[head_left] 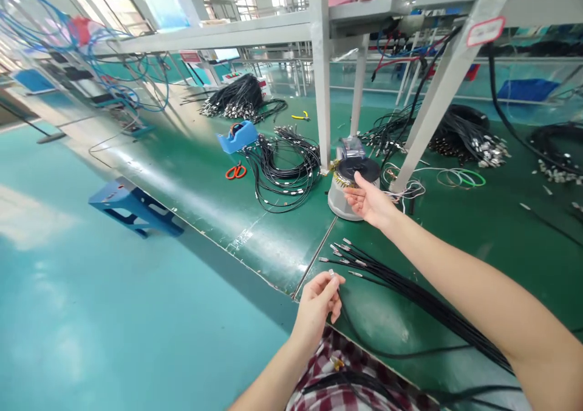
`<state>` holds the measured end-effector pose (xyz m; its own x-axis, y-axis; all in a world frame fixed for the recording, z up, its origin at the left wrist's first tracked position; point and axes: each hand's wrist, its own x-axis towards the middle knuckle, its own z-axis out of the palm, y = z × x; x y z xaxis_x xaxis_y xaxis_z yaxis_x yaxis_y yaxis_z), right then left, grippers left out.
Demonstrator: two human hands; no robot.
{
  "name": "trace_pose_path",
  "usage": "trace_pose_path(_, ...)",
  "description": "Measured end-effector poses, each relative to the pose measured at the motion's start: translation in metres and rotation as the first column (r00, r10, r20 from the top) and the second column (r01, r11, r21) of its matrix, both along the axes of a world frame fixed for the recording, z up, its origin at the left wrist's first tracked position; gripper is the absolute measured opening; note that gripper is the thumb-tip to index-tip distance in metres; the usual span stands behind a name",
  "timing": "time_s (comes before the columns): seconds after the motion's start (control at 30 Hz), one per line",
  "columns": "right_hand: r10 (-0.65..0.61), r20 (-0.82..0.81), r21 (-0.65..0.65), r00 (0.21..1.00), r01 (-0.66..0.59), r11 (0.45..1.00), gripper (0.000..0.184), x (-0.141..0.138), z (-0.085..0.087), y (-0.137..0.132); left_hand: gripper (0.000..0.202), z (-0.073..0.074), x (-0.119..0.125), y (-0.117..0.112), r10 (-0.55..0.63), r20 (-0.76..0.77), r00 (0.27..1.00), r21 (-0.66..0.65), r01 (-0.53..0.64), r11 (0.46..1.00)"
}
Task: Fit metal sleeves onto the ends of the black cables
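My left hand (317, 305) is at the near edge of the green workbench (191, 174), pinching the metal-tipped end of a thin black cable (364, 344) that trails off to the right. My right hand (370, 201) reaches out to a round grey tape dispenser (350, 186) with a black top, its fingers touching yellow tape pieces at the rim. A bundle of black cables (410, 289) with metal connectors lies on the bench under my right forearm.
Piles of black cables (285, 165) lie further along the bench. Orange scissors (235, 171), a blue tape holder (239, 136) and yellow pliers (300, 116) sit nearby. White frame posts (321, 83) stand behind the dispenser. A blue stool (134, 207) stands on the floor.
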<state>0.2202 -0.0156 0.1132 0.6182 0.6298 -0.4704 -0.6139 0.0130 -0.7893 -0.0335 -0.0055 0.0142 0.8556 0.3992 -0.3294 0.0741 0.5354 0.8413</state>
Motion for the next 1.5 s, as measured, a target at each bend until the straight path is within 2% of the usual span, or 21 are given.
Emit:
trace_pose_path(0.13, -0.055, -0.026, 0.018, 0.998, 0.056, 0.998, 0.018, -0.002, -0.003, 0.005, 0.035, 0.001, -0.001, 0.002, 0.014, 0.014, 1.0, -0.03, -0.013, 0.999)
trace_pose_path(0.2, -0.078, -0.02, 0.026, 0.997, 0.079, 0.997, 0.01, -0.003, -0.005, 0.006, 0.036, 0.0, -0.002, 0.002, 0.016, 0.024, 1.0, -0.046, -0.015, 0.999)
trace_pose_path(0.4, -0.084, -0.007, 0.036, 0.996, 0.084, 0.996, 0.013, -0.005, -0.006, 0.009, 0.039, -0.006, -0.007, 0.003, 0.034, 0.07, 0.997, -0.048, -0.031, 0.998)
trace_pose_path(0.6, -0.061, -0.034, 0.024, 0.998, 0.062, 0.998, 0.015, -0.003, -0.001, 0.009, 0.042, -0.005, -0.009, 0.001, 0.029, 0.079, 0.996, -0.064, -0.024, 0.998)
trace_pose_path(0.77, 0.043, -0.044, 0.076, 0.998, -0.04, 0.996, 0.019, -0.018, 0.025, 0.006, 0.042, -0.006, -0.009, 0.001, 0.04, 0.075, 0.996, -0.058, -0.035, 0.998)
trace_pose_path(0.87, 0.112, 0.098, 0.108, 0.989, -0.123, 0.987, 0.02, -0.04, 0.039, -0.002, 0.042, -0.009, -0.008, 0.002, 0.047, 0.082, 0.996, -0.052, -0.043, 0.998)
trace_pose_path(0.93, 0.255, 0.305, 0.019, 0.918, -0.273, 0.962, 0.033, -0.056, 0.039, -0.014, 0.04, -0.008, -0.008, 0.002, 0.048, 0.09, 0.995, -0.03, -0.045, 0.999)
trace_pose_path(0.97, 0.361, 0.4, -0.058, 0.842, -0.37, 0.927, 0.039, -0.063, 0.037, -0.021, 0.039, -0.007, -0.008, 0.001, 0.045, 0.094, 0.995, -0.015, -0.043, 0.999)
trace_pose_path(1.03, 0.565, 0.495, -0.204, 0.66, -0.544, 0.814, 0.047, -0.076, 0.027, -0.038, 0.037, -0.001, -0.01, 0.0, 0.033, 0.098, 0.995, 0.016, -0.034, 0.999)
trace_pose_path(1.1, 0.657, 0.515, -0.259, 0.55, -0.631, 0.731, 0.051, -0.083, 0.016, -0.055, 0.035, 0.009, -0.011, -0.001, 0.002, 0.117, 0.993, 0.045, -0.008, 0.999)
trace_pose_path(1.2, 0.699, 0.539, -0.332, 0.47, -0.644, 0.689, 0.057, -0.087, 0.005, -0.076, 0.031, 0.023, -0.011, -0.001, -0.004, 0.157, 0.988, 0.071, -0.007, 0.997)
trace_pose_path(1.3, 0.754, 0.544, -0.476, 0.368, -0.604, 0.639, 0.063, -0.086, 0.005, -0.091, 0.031, 0.032, -0.008, -0.003, 0.011, 0.16, 0.987, 0.09, -0.026, 0.996)
trace_pose_path(1.4, 0.801, 0.53, -0.59, 0.277, -0.558, 0.584, 0.066, -0.09, 0.009, -0.098, 0.033, 0.035, -0.006, -0.008, 0.002, 0.152, 0.988, 0.152, -0.025, 0.988)
trace_pose_path(1.5, 0.822, 0.536, -0.679, 0.193, -0.481, 0.555, 0.072, -0.097, 0.013, -0.1, 0.034, 0.035, -0.004, -0.013, -0.02, 0.135, 0.991, 0.232, -0.012, 0.973)
